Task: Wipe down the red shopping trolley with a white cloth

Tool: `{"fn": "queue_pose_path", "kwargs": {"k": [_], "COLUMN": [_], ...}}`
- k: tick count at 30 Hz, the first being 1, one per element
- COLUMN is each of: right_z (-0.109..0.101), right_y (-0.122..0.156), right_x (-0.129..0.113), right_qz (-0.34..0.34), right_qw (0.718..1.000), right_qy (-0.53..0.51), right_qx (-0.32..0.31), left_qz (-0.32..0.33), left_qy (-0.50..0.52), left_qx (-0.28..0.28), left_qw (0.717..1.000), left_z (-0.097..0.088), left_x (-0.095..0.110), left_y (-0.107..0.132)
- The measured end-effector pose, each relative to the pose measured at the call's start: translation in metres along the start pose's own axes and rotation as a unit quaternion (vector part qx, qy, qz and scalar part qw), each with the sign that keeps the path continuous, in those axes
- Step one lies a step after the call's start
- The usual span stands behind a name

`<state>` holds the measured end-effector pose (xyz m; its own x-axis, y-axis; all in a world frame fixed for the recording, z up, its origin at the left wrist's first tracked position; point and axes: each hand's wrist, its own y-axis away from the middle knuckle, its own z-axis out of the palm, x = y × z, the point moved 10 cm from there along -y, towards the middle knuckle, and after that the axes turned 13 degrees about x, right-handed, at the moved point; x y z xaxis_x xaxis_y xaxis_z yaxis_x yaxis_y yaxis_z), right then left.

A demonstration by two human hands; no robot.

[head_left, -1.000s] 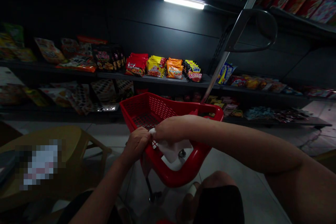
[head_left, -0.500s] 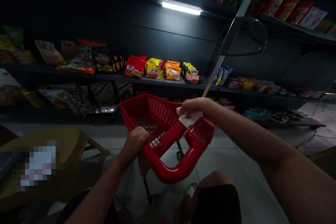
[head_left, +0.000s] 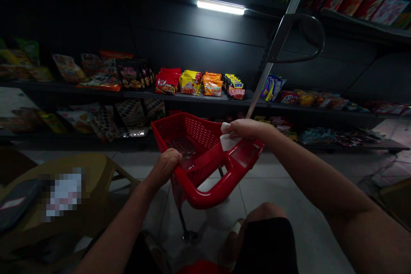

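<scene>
A red plastic shopping cart (head_left: 205, 197) stands on the floor before my knees, its basket showing a slotted wall and a mesh bottom. My left hand (head_left: 166, 163) is closed over the near left corner of its rim, where the handle joins. My right hand (head_left: 242, 129) grips a white cloth (head_left: 227, 141) or tissue and presses it on the cart's right side, near the raised handle panel (head_left: 244, 154). A long metal pole with a dark loop handle (head_left: 297, 38) rises just behind my right hand.
Dark shelves (head_left: 138, 94) with bagged snacks and noodle packets (head_left: 190, 82) run behind the cart, under a lit tube lamp (head_left: 221, 6). At left is a tan stool (head_left: 96, 171) with a dark flat object (head_left: 17, 205) and a blurred-out item on it. Tiled floor lies beneath.
The cart has tilted or turned slightly, its handle sitting higher in view. My right hand has shifted a little to the right with the cloth. My left hand keeps its hold.
</scene>
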<state>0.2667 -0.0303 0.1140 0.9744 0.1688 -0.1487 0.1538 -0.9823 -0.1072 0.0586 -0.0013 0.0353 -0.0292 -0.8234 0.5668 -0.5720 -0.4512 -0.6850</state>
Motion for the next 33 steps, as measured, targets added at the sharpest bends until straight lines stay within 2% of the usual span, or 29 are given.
{"fn": "queue_pose_path", "kwargs": {"k": [1,3,6,7,9,11,13,14,15,17,18,19,20,22,25,27,28,30,31,33], "right_z": [-0.011,-0.023,-0.006,0.0,0.006,0.005,-0.005,-0.013,-0.022,-0.035,-0.038,-0.037,-0.034,-0.026,-0.018,-0.018,-0.019,-0.022,-0.022,-0.022], "right_y": [0.008,0.029,0.07,0.082,0.099,0.112,0.122,0.124,0.124,0.122,0.125,0.128,0.132,0.135,0.13,0.122,0.117,0.1,0.091,0.07], "right_x": [-0.011,-0.065,-0.161,-0.179,-0.189,-0.167,-0.122,-0.092,-0.059,0.015,0.046,0.067,0.076,0.062,0.008,-0.01,-0.008,0.019,0.038,0.079], "right_qz": [-0.006,-0.076,-0.208,-0.233,-0.257,-0.277,-0.281,-0.262,-0.218,-0.062,0.021,0.086,0.126,0.132,0.051,0.008,0.002,0.015,0.023,0.022], "right_qw": [1.0,0.994,0.975,0.969,0.959,0.948,0.938,0.937,0.939,0.946,0.939,0.929,0.916,0.899,0.903,0.915,0.923,0.943,0.954,0.975], "right_qy": [0.003,-0.021,-0.034,-0.017,-0.002,0.003,0.011,0.018,0.023,0.02,0.001,-0.023,-0.052,-0.103,-0.132,-0.135,-0.131,-0.114,-0.098,-0.059], "right_qx": [0.029,0.074,0.066,0.081,0.119,0.157,0.204,0.23,0.264,0.317,0.342,0.36,0.377,0.404,0.406,0.379,0.362,0.313,0.282,0.212], "left_qz": [-0.003,-0.012,0.0,0.002,-0.01,-0.035,-0.051,-0.053,-0.054,-0.055,-0.062,-0.071,-0.08,-0.096,-0.132,-0.167,-0.156,-0.106,-0.078,-0.015], "left_qy": [-0.005,-0.02,-0.035,-0.036,-0.032,-0.029,-0.03,-0.032,-0.031,-0.025,-0.023,-0.024,-0.026,-0.037,-0.079,-0.106,-0.094,-0.097,-0.129,-0.192], "left_qx": [-0.002,-0.001,0.004,0.002,-0.012,-0.034,-0.056,-0.063,-0.063,-0.058,-0.055,-0.055,-0.063,-0.089,-0.099,-0.084,-0.084,-0.125,-0.116,-0.06], "left_qw": [1.0,1.0,0.999,0.999,0.999,0.998,0.997,0.996,0.996,0.996,0.996,0.996,0.994,0.991,0.983,0.977,0.98,0.982,0.982,0.979], "left_z": [0.001,0.003,0.005,0.006,0.008,0.01,0.013,0.014,0.014,0.012,0.01,0.009,0.008,0.008,0.002,-0.002,0.002,0.019,0.023,0.023], "left_x": [-0.002,-0.006,-0.007,-0.007,-0.01,-0.014,-0.016,-0.017,-0.016,-0.015,-0.015,-0.015,-0.014,-0.009,0.01,0.032,0.051,0.087,0.1,0.119], "left_y": [0.0,-0.002,-0.003,-0.004,-0.004,-0.003,-0.002,-0.002,-0.003,-0.006,-0.007,-0.01,-0.011,-0.015,-0.018,-0.015,-0.013,-0.006,-0.004,-0.004]}}
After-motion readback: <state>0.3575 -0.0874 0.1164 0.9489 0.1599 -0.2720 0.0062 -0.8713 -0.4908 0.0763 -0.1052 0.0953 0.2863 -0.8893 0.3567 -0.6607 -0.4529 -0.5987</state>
